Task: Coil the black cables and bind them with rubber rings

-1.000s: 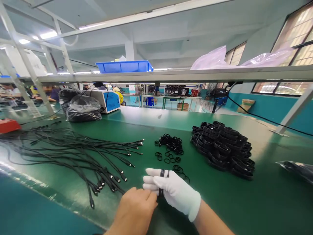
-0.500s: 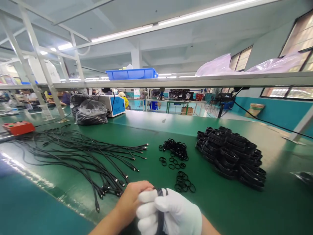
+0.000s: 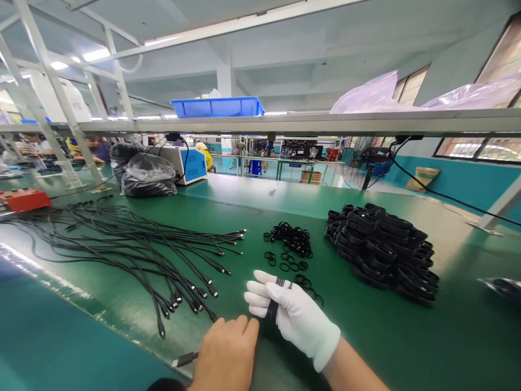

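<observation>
My right hand point(image 3: 291, 312), in a white glove, is closed with its thumb over a coiled black cable point(image 3: 271, 310). Several black rings point(image 3: 280, 282) sit around its index finger. Bare and curled, my left hand point(image 3: 228, 350) is below and to the left of it, closed on a black cable whose connector end point(image 3: 186, 359) sticks out on the left. Its fingertips are hidden. Loose black cables point(image 3: 163, 247) with metal-tipped plugs lie on the green table to the left. Ahead are small black rings point(image 3: 291, 239), some heaped and some scattered.
A large pile of coiled black cables point(image 3: 380, 250) stands at the right. Bagged black items point(image 3: 148, 174) and a white-and-blue machine point(image 3: 189, 163) stand at the back left, with a red box point(image 3: 24, 200) at far left. A shelf point(image 3: 301, 124) spans above, carrying a blue tray point(image 3: 220, 107).
My hands have come apart. The gloved right hand has moved up and forward with the coil, while my left hand has turned knuckles-up, with a cable connector now showing beside it.
</observation>
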Tool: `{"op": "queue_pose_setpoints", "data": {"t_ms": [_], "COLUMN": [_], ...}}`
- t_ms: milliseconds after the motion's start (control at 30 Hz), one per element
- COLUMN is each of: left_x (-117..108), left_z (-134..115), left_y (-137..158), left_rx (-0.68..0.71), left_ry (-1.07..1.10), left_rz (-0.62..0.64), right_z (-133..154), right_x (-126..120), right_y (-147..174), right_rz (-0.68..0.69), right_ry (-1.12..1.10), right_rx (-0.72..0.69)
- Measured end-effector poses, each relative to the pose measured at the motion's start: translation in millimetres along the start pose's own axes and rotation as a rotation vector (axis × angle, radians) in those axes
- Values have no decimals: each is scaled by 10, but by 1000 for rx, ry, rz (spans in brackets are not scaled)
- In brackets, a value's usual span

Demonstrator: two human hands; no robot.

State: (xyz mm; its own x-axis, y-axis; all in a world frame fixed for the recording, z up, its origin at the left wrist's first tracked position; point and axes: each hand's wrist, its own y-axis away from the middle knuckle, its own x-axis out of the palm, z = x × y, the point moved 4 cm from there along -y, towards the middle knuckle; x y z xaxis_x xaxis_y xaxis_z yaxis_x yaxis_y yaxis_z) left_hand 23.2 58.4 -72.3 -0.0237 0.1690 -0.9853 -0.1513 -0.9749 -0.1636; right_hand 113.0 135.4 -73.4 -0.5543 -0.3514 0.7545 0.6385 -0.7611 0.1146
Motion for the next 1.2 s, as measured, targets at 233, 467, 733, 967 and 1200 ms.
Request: {"op": "queue_pose_setpoints", "data": {"t_ms": [233,467,733,967,1200], "left_x": [-511,-661,-685,-590,-102], "left_z": [172,416,438,417,317], "left_y": [-222,-493,-321,-324,-305], "left_rx": [345,402,512,376,-68], "left_ry": [11,387,272,481,1753], "left_rz": [-61,210,-451,-4,282], "right_z": [-175,-442,-467,-467,-322], "right_x": [178,160,22,61,174], "right_y": [86,195,78,151,255], "right_rz": [195,358,279,381,465], "right_ry": [162,129,82,16,21], "right_rx": [182,472,395,448,384]}}
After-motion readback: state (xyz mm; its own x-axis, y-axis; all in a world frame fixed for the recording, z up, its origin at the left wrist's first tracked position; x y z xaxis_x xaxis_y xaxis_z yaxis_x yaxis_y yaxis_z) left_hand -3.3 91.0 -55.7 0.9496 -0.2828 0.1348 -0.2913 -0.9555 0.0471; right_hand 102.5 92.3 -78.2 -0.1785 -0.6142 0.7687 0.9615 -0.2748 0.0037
